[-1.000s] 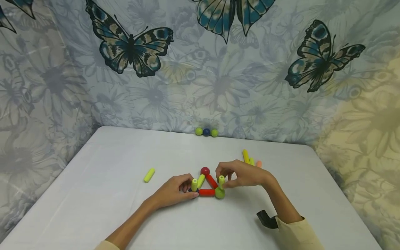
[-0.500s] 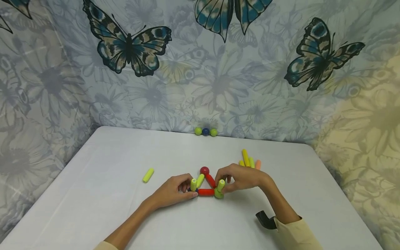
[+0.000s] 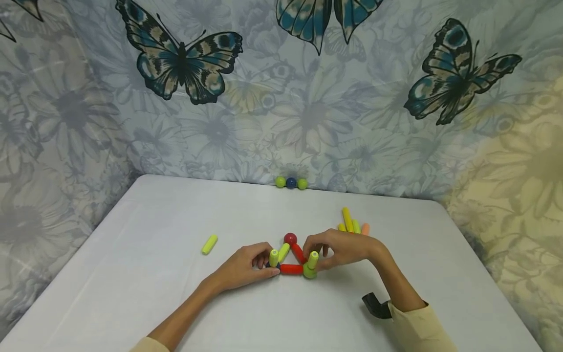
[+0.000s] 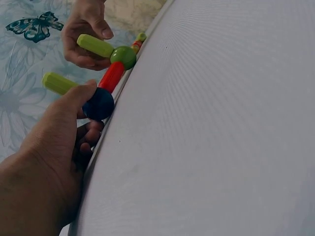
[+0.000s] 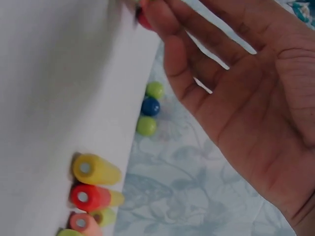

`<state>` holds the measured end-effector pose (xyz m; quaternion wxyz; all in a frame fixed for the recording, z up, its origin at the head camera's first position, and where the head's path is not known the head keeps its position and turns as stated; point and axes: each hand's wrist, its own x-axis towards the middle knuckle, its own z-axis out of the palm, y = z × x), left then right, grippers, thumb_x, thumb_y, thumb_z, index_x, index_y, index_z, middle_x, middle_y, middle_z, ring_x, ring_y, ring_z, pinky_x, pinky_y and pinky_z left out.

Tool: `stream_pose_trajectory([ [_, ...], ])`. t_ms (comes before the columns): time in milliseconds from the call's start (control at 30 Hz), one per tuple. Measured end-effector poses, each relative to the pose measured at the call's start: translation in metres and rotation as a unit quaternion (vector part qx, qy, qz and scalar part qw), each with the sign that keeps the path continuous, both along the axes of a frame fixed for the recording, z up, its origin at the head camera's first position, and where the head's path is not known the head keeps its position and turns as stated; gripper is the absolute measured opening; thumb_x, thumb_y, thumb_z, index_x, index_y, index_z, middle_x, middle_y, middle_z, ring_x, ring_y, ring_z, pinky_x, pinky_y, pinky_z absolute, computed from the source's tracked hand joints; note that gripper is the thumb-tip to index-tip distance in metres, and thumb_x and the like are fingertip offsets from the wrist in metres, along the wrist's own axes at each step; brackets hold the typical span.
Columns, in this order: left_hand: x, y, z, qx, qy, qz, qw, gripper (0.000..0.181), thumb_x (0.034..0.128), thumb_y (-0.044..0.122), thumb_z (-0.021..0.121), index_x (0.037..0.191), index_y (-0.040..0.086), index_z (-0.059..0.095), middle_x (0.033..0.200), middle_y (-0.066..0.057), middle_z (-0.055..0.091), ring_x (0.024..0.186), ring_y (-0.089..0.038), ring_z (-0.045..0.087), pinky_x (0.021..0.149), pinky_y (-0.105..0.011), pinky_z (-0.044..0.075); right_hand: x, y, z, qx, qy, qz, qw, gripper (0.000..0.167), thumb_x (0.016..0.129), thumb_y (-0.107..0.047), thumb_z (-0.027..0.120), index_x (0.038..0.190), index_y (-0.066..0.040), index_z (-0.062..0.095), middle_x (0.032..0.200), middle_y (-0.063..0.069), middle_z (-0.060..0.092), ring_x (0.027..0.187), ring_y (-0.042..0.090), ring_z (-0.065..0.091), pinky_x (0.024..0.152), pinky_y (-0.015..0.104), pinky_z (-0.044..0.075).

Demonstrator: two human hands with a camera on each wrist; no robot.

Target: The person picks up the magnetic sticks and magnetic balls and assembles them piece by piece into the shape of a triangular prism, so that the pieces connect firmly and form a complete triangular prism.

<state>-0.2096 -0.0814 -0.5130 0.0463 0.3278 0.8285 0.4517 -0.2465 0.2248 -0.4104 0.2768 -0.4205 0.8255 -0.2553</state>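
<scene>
A triangle of magnetic rods and balls lies on the table. Its corners are a red ball (image 3: 290,239), a green ball (image 3: 310,271) and a dark blue ball (image 4: 99,104). Two red rods (image 3: 291,269) and a yellow-green rod (image 3: 283,252) link them. My left hand (image 3: 248,266) pinches the blue ball, which bears a standing yellow-green rod (image 3: 274,257). Another yellow-green rod (image 3: 313,259) leans rightward on the green ball. My right hand (image 3: 340,246) has its curled fingers and thumb about this rod; exact thumb contact is unclear. Its fingertips are largely cut off in the right wrist view.
Three balls (image 3: 291,183) line the table's (image 3: 132,254) back edge. A loose yellow-green rod (image 3: 209,244) lies at the left. Behind the right hand sit several rods, including a yellow one (image 3: 347,219). A black curved piece (image 3: 376,305) is beside the right sleeve.
The rod on the green ball has gone from upright to leaning right. My right hand has dropped slightly, while my left hand stays at the blue ball.
</scene>
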Motion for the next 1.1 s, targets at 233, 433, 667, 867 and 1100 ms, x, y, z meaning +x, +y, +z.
stream_pose_trajectory([
  [233,0.001,0.000,0.000,-0.015,0.002,0.002,0.9999,0.021,0.0955,0.046,0.075,0.103,0.031,0.061,0.084,0.011,0.057,0.073,-0.001,0.050,0.066,-0.017,0.043,-0.030,0.002,0.023,0.006,0.018,-0.057,0.9982,0.035,0.100,-0.016,0.069,0.133,-0.006,0.060,0.124,0.017,0.067,0.111,0.022,0.070,0.096,0.035,0.058],
  [433,0.000,0.000,0.000,-0.019,-0.010,-0.003,0.9998,0.022,0.0959,0.048,0.073,0.104,0.032,0.061,0.084,0.012,0.056,0.074,-0.001,0.050,0.067,-0.018,0.043,-0.092,-0.017,0.022,-0.001,0.115,-0.151,0.9819,0.036,0.103,-0.010,0.064,0.135,0.004,0.057,0.135,0.028,0.062,0.121,0.040,0.066,0.104,0.051,0.055],
  [667,-0.002,0.002,-0.002,-0.011,-0.001,-0.003,0.9999,0.021,0.0960,0.048,0.073,0.104,0.034,0.060,0.084,0.012,0.056,0.075,-0.001,0.051,0.067,-0.017,0.043,-0.137,-0.026,-0.006,0.068,0.160,-0.225,0.9588,0.066,0.098,-0.006,0.066,0.156,0.004,0.036,0.156,0.033,0.037,0.146,0.048,0.039,0.121,0.059,0.036],
  [867,-0.001,0.001,-0.004,-0.011,0.004,0.000,0.9999,0.021,0.0957,0.047,0.074,0.104,0.033,0.061,0.084,0.013,0.056,0.074,0.000,0.050,0.066,-0.017,0.044,-0.135,-0.027,-0.018,0.116,0.171,-0.243,0.9477,0.047,0.095,-0.003,0.066,0.140,-0.004,0.057,0.128,0.025,0.046,0.111,0.035,0.051,0.096,0.050,0.050],
  [1100,-0.001,0.000,-0.001,-0.007,0.005,0.005,0.9999,0.022,0.0955,0.047,0.075,0.106,0.033,0.062,0.084,0.013,0.056,0.074,0.000,0.051,0.066,-0.017,0.044,-0.112,-0.027,-0.012,0.112,0.155,-0.210,0.9588,0.024,0.098,-0.003,0.064,0.123,-0.002,0.063,0.108,0.013,0.063,0.098,0.025,0.054,0.088,0.038,0.048],
])
